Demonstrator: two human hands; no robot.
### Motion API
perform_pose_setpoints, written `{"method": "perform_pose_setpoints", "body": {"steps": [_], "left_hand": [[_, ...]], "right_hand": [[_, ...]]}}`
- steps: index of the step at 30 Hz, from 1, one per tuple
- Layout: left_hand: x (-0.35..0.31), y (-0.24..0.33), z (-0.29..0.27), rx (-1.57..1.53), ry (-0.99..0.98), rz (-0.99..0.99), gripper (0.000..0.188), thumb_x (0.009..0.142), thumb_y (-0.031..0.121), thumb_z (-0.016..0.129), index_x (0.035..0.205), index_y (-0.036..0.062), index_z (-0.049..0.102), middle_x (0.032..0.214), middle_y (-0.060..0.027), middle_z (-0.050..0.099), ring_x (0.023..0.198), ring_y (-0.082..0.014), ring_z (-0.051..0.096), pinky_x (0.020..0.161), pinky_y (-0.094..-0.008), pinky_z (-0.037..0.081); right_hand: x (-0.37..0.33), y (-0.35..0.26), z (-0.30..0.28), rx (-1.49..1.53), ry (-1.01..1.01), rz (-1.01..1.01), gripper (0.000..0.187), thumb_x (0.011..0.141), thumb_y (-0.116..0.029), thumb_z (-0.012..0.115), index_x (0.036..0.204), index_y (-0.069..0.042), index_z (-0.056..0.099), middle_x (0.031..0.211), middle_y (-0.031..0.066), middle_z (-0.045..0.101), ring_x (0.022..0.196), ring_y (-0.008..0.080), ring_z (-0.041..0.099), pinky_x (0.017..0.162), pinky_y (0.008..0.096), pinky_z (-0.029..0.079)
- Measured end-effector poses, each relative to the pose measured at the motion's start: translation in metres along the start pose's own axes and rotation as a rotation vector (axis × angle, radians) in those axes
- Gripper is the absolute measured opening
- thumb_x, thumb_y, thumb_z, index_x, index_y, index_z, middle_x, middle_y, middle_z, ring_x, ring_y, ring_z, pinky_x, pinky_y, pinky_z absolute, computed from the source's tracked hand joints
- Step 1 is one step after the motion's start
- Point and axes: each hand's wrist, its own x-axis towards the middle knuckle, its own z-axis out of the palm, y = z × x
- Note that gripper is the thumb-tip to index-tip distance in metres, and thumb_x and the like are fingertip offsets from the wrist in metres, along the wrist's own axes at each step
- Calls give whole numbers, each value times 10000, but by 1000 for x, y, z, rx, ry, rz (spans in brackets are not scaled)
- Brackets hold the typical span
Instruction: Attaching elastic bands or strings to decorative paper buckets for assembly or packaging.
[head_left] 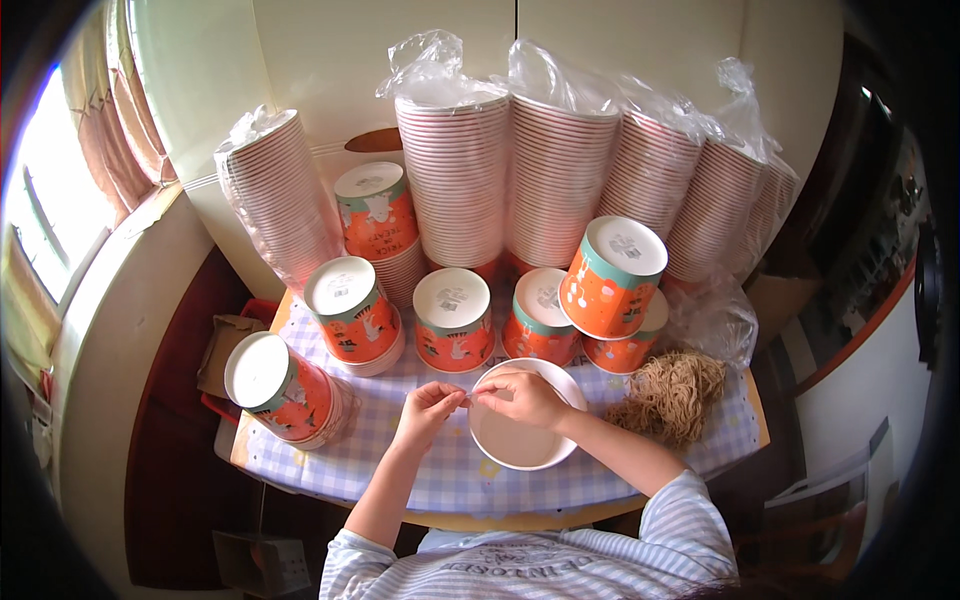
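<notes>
White paper tub (530, 463), open and mouth up, stands near the front middle of a blue-and-white checked tablecloth (400, 485), directly before the person. The right hand (530, 398) is over the tub's opening, the left hand (430, 408) just left of its rim; their fingertips meet in a close pinch, and what lies between them is too small to tell. Orange-and-green tubs (452, 320) stand upside down in a row just beyond, with a raised tub (612, 275) above the two at right. Behind them, tall plastic-wrapped stacks (455, 180) of nested tubs wall off the back. To the right, a tangled heap of tan twine (675, 395) lies near the right forearm, a crumpled clear bag (710, 320) behind it. At the left, an upside-down stack (275, 390) stands near that side's edge. Checked cloth shows between this stack and the left forearm, and a narrower strip lies before the tub, ending at the wooden table edge (500, 522), close to the person's body.
</notes>
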Motion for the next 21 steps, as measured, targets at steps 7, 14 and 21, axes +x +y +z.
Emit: {"method": "perform_pose_setpoints", "body": {"steps": [7, 14, 21], "left_hand": [[-3, -11, -11, -119, -19, -55, 55, 825, 77, 596, 853, 30, 596, 813, -41, 641, 741, -72, 564, 637, -187, 411], [-4, -11, -10, -121, -108, 96, 62, 843, 49, 568, 877, -3, 564, 883, -66, 620, 824, -114, 583, 775, -242, 454], [-3, -14, -17, -53, -116, 135, 73, 849, 51, 560, 880, -14, 547, 885, -80, 615, 841, -127, 588, 780, -252, 464]], "right_hand": [[8, -39, 0, -288, -241, 232, 194, 757, -144, 613, 926, -50, 626, 814, 99, 617, 720, 223, 604, 663, 315, 483], [13, -10, 20, -306, -40, -10, 185, 716, -101, 621, 895, -88, 576, 870, 37, 602, 886, 220, 554, 810, 363, 420], [17, -8, 18, -315, -110, -39, 165, 723, -90, 599, 886, -87, 575, 801, 18, 630, 829, 226, 581, 740, 371, 423]]}}
